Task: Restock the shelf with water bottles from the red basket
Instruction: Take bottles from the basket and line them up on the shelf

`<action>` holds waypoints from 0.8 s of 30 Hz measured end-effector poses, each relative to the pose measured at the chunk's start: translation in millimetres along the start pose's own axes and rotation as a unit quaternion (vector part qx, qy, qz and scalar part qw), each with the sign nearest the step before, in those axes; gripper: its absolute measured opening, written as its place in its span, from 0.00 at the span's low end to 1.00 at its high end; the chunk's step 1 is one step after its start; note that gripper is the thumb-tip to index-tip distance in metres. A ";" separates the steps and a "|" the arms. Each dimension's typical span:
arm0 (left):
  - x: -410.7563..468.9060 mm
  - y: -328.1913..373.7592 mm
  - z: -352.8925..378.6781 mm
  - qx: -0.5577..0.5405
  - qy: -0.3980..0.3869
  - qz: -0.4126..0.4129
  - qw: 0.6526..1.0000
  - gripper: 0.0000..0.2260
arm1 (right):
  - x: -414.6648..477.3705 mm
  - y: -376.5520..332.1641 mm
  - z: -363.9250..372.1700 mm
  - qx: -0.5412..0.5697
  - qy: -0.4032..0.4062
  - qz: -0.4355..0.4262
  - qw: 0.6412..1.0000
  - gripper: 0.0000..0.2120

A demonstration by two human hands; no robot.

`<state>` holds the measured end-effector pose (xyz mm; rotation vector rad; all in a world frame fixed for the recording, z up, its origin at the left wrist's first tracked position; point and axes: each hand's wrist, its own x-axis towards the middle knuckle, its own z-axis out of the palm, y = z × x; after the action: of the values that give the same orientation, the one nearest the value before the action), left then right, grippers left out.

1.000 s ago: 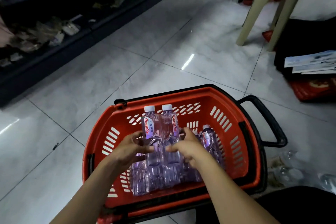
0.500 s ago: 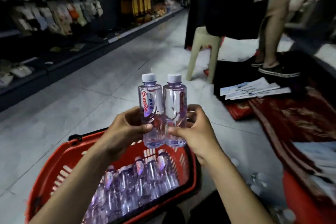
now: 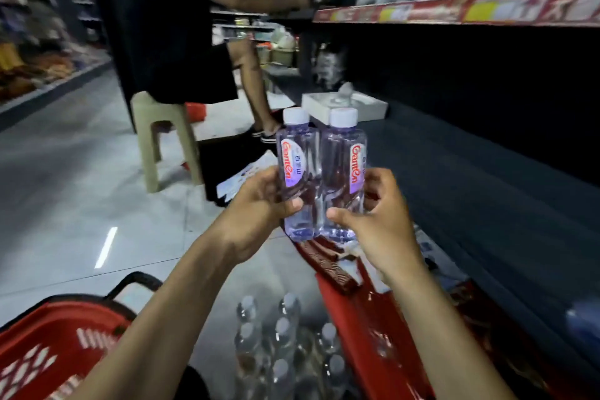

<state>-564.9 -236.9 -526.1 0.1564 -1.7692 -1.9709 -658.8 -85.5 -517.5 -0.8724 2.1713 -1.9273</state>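
Clear plastic water bottle (image 3: 297, 153), white cap, red-lettered label: left hand (image 3: 256, 208) curled round its lower half. Second identical bottle (image 3: 341, 153): right hand (image 3: 383, 221) wrapped round it likewise. Both upright, touching side by side, in air near front edge of dark lower shelf (image 3: 454, 172). Red plastic basket (image 3: 48, 344) on floor, bottom left; loose capped bottles (image 3: 282, 328) beside it.

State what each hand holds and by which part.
The left hand grips the left water bottle, and the right hand the right water bottle, each round its lower body.
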 end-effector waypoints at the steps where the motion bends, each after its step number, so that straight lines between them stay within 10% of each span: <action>1: 16.1 -2.0 17.2 -0.001 -0.018 0.000 1.000 0.21 | 4.1 5.2 -15.7 -0.004 0.033 0.002 0.999 0.29; 24: 142.8 -135.5 234.0 -0.059 -0.242 -0.059 0.967 0.27 | 6.5 104.6 -166.8 -0.232 0.365 0.098 0.896 0.32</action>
<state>-819.8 -79.3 -586.7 -0.2922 -1.9589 -2.3411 -773.9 60.6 -582.6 0.1144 3.0652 -1.8395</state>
